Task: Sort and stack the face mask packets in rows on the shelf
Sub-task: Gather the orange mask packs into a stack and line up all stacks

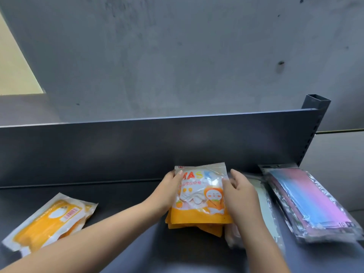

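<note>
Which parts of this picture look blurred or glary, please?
In the head view, the orange cartoon mask packet between the left hand and right hand is sharpest, its clear film glary; the stack of pink-and-blue mask packets at the right edge is smeared; lighting is soft.

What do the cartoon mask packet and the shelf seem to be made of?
The cartoon mask packet: thin clear plastic film, glossy, judging by glare and crinkles, with an orange printed band. The shelf: probably painted metal, dark grey and matte, given its thin back panel and slotted upright.
</note>
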A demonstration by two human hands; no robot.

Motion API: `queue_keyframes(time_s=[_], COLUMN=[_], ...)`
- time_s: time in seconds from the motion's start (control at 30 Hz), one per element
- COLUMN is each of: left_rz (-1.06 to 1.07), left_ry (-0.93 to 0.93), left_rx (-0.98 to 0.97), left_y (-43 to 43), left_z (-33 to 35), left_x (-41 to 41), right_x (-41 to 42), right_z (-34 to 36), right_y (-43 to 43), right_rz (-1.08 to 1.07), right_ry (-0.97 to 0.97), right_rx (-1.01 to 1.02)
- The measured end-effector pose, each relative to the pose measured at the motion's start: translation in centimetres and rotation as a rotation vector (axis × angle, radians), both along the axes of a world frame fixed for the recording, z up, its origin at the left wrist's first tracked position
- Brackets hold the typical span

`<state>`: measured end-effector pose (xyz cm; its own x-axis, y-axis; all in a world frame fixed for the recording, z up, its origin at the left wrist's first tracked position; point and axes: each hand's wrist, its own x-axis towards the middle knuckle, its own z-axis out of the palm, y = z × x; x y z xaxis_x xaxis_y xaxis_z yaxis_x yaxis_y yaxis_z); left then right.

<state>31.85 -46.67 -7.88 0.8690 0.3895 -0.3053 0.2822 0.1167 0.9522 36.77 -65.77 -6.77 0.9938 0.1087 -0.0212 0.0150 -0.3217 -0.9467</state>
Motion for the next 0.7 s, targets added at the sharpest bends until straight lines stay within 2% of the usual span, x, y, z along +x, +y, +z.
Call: queue_keyframes(time_s=[0.17,0.4,0.7], left_rz=[-0.060,0.014,0.015], left_ry=[-0.017,-0.010,0.037], left_rx=[0.070,0.128,0.179], left_y=[-0.8,-1.0,-1.2], left_z=[-0.3,-0.2,0.4], left_x=[-1.0,-0.8,-0.7], right_x=[-0.2,1.1,2.0], right_z=[-0.2,-0.4,-1.4], right_y=[0.1,0.7,1.6], right_rz=[0.036,0.010,0.070], right_ry=[-0.048,-0.060,-0.160], right_rx=[-0.054,-0.074,-0.343])
